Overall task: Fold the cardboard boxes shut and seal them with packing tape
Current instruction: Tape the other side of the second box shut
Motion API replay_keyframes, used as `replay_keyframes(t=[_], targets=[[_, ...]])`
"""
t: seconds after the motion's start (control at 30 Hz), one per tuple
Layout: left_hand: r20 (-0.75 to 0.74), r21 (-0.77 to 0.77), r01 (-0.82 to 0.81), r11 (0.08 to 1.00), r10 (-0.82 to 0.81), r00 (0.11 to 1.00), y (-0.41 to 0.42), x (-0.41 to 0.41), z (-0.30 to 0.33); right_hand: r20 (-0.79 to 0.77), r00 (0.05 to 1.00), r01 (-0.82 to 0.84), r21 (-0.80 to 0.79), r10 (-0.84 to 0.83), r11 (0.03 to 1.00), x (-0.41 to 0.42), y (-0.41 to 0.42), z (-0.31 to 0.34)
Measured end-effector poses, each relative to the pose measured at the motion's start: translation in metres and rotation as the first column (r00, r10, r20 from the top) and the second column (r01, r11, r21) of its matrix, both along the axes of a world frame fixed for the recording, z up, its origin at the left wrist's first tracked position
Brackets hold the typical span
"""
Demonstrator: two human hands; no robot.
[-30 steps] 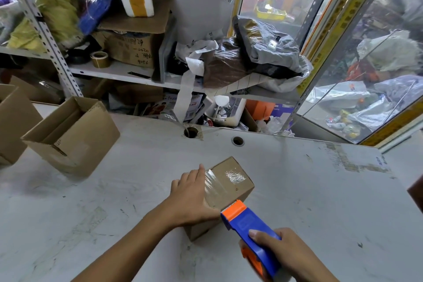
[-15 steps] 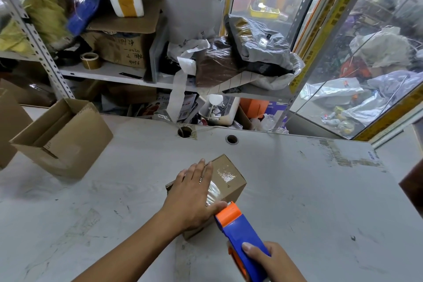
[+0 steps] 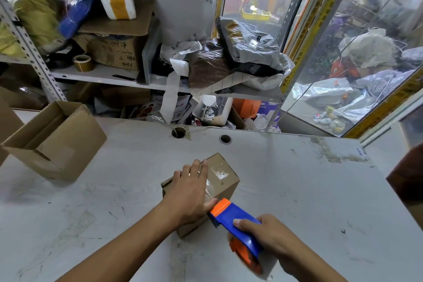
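The small cardboard box (image 3: 223,173) stands in the near middle of the worktop (image 3: 297,190), with its flaps already folded down. A strip of clear tape (image 3: 217,170) shines along its top and runs toward the near edge. The left hand (image 3: 191,192) lies flat on the top of the box with the fingers straight, pressing the flaps and the tape down; the thumb reaches to the near corner, just beside the nose of the tape dispenser (image 3: 231,220). The right hand (image 3: 267,236) is curled around the blue handle of this dispenser, and its orange front edge touches the near upper edge of the box (or is very close to it, I cannot tell exactly).

In my judgement the step in hand is the sealing of this box: the tape is laid over the top seam and is being brought over the near edge. The next move probably calls for pulling the dispenser down the near side, so that the tape grips the side wall, and then tilting it to cut the strip on the blade. The left hand should hold the box steady, because a light box can slide on the smooth worktop.

A larger open box (image 3: 55,142) waits at the far left, well apart, its flaps not yet folded. Behind the worktop there is a crowded shelf (image 3: 96,75).
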State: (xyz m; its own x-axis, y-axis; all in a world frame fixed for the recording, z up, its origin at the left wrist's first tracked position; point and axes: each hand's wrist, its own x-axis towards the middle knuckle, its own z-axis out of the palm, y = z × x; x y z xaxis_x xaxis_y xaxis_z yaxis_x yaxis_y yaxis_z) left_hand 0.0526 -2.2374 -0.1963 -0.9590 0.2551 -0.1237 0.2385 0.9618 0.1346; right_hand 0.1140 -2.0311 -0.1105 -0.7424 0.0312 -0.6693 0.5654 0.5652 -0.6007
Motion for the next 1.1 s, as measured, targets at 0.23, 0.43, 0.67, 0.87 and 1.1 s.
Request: replay_keyframes(t=[0.23,0.43,0.67,0.87,1.1], targets=[[0.011,-0.006,-0.001,1.0,0.002,1.0,0.003,0.003,0.01,0.027,0.998,-0.059,0.187,0.054,0.981,-0.004,-0.005,-0.002],[-0.006,-0.011,0.015,1.0,-0.015,1.0,0.002,0.001,0.015,0.067,0.992,-0.123,0.258,0.109,0.958,-0.011,-0.016,0.002],[0.008,-0.021,0.021,1.0,-0.02,1.0,-0.001,-0.001,0.017,0.095,0.99,-0.123,0.209,0.105,0.97,-0.014,-0.028,0.018],[0.126,0.014,0.03,0.999,-0.032,0.992,-0.003,-0.008,0.019,0.104,0.989,-0.125,0.207,0.105,0.97,-0.015,-0.014,0.016],[0.115,-0.025,0.061,0.998,-0.058,0.992,-0.002,-0.008,0.016,0.209,0.977,-0.079,0.138,0.049,0.987,-0.02,-0.022,0.03]])
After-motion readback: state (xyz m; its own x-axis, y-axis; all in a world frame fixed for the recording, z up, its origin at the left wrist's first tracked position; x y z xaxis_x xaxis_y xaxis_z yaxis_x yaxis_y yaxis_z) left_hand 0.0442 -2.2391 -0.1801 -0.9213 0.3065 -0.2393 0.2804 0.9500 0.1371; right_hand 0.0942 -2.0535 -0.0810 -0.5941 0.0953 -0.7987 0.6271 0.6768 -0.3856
